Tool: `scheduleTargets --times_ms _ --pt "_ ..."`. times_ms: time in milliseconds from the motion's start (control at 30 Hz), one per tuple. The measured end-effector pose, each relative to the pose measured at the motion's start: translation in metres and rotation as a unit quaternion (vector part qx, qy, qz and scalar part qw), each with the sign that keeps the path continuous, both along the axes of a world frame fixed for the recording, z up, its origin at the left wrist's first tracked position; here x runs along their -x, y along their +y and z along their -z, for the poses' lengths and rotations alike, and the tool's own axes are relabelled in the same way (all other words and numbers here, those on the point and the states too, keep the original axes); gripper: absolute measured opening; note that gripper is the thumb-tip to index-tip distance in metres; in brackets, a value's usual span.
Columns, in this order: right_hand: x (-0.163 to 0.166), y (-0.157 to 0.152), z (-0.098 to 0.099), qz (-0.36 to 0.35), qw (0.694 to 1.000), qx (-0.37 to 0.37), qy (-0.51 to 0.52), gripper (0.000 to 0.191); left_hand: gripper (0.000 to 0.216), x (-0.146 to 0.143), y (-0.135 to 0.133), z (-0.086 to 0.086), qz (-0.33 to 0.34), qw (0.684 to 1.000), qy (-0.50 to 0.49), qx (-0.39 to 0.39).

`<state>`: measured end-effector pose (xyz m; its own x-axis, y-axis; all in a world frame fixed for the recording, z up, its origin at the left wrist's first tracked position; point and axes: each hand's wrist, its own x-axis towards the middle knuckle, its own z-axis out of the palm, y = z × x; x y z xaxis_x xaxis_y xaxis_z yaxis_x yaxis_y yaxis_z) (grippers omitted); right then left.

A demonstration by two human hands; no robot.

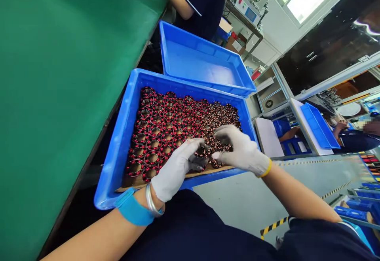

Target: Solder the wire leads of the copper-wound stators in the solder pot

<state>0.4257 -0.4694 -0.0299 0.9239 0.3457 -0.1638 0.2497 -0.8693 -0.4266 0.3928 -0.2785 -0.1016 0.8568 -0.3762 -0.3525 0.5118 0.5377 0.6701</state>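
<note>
A blue plastic crate [117,146] holds rows of small ring-shaped wound stator cores [169,126], with red-marked windings at left and copper-coloured ones at right. My left hand [175,168], in a white glove with a darkened fingertip area, curls its thumb and fingers around a stator core [202,151] near the crate's front side. My right hand [239,148], also gloved, hovers over the copper-coloured cores with thumb and fingers spread apart. Its fingertips are close to the cores, and I see nothing gripped between them. Brown cardboard [133,182] lies beneath the cores.
Behind the crate stands another blue crate [198,63], its bare bottom showing. A green-topped table [65,75] runs along the left. A co-worker [202,8] stands beyond the crates. At right are shelving [270,91], a white panel [268,136] and a grey floor [237,201].
</note>
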Motion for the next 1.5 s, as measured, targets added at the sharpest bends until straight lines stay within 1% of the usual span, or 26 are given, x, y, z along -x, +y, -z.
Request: scheduleTargets --times_ms 33,67,133,167,233,300,367,433,467,500,533,567,600,633,667,700,767,867,1100,1267,1367,1500 --pt "0.002 0.013 0.001 -0.043 0.998 -0.033 -0.016 0.043 0.048 0.001 0.001 0.004 -0.027 0.999 -0.015 0.008" --pt "0.003 0.025 0.004 -0.080 0.995 -0.046 -0.029 0.038 0.050 0.001 0.001 0.008 -0.056 0.998 -0.028 0.016" --pt "0.005 0.041 0.011 -0.126 0.989 -0.056 -0.051 0.026 0.057 0.001 0.001 0.013 -0.100 0.994 -0.038 0.030" --pt "0.006 0.046 0.014 -0.143 0.986 -0.060 -0.061 0.020 0.060 0.001 0.000 0.014 -0.105 0.993 -0.034 0.041" --pt "0.009 0.049 0.017 -0.165 0.982 -0.059 -0.067 0.012 0.060 -0.001 -0.001 0.011 -0.079 0.995 -0.010 0.064" --pt "0.013 0.045 0.013 -0.155 0.986 -0.034 -0.042 0.008 0.060 -0.002 -0.001 0.004 -0.019 0.995 0.010 0.092" --pt "0.016 0.030 0.004 -0.128 0.992 -0.019 -0.014 0.008 0.063 -0.003 -0.001 -0.002 0.047 0.993 0.022 0.107" --pt "0.016 0.003 -0.007 -0.089 0.996 -0.012 -0.011 0.007 0.064 -0.003 0.000 -0.006 0.082 0.992 0.033 0.094" --pt "0.014 -0.013 -0.012 -0.061 0.998 0.010 -0.013 0.008 0.064 -0.003 0.001 -0.007 0.082 0.993 0.040 0.076" --pt "0.012 -0.031 -0.016 -0.024 0.998 0.057 -0.009 0.009 0.063 -0.004 0.002 -0.007 0.073 0.995 0.046 0.055" --pt "0.010 -0.048 -0.019 0.019 0.991 0.133 0.006 0.013 0.062 -0.004 0.002 -0.007 0.063 0.996 0.050 0.036" --pt "0.008 -0.064 -0.020 0.051 0.974 0.217 0.034 0.017 0.061 -0.004 0.003 -0.007 0.057 0.997 0.052 0.022" --pt "0.007 -0.077 -0.018 0.066 0.952 0.291 0.063 0.021 0.060 -0.004 0.003 -0.006 0.052 0.997 0.050 0.014" --pt "0.006 -0.087 -0.015 0.066 0.928 0.356 0.090 0.023 0.060 -0.005 0.003 -0.006 0.052 0.998 0.045 0.010" --pt "0.006 -0.092 -0.010 0.056 0.907 0.403 0.112 0.025 0.061 -0.005 0.003 -0.006 0.053 0.998 0.039 0.009" --pt "0.006 -0.095 -0.004 0.043 0.891 0.435 0.124 0.025 0.062 -0.005 0.003 -0.006 0.054 0.998 0.032 0.011" --pt "0.006 -0.092 0.009 0.032 0.872 0.472 0.129 0.025 0.063 -0.005 0.003 -0.006 0.056 0.998 0.023 0.015" --pt "0.006 -0.084 0.020 0.041 0.865 0.485 0.122 0.025 0.063 -0.005 0.004 -0.005 0.054 0.998 0.013 0.021" --pt "0.010 -0.090 0.019 0.042 0.875 0.474 0.093 0.028 0.066 -0.003 0.004 -0.005 0.061 0.998 0.016 -0.012" --pt "0.015 -0.087 0.028 0.060 0.860 0.496 0.105 0.026 0.068 -0.001 0.004 -0.008 0.066 0.998 0.007 -0.018" --pt "0.016 -0.086 0.024 0.045 0.858 0.501 0.101 0.030 0.068 -0.001 0.004 -0.009 0.065 0.998 0.002 -0.025" --pt "0.012 -0.087 0.016 0.013 0.855 0.495 0.151 0.030 0.066 0.000 0.005 -0.006 0.067 0.997 -0.010 -0.022"
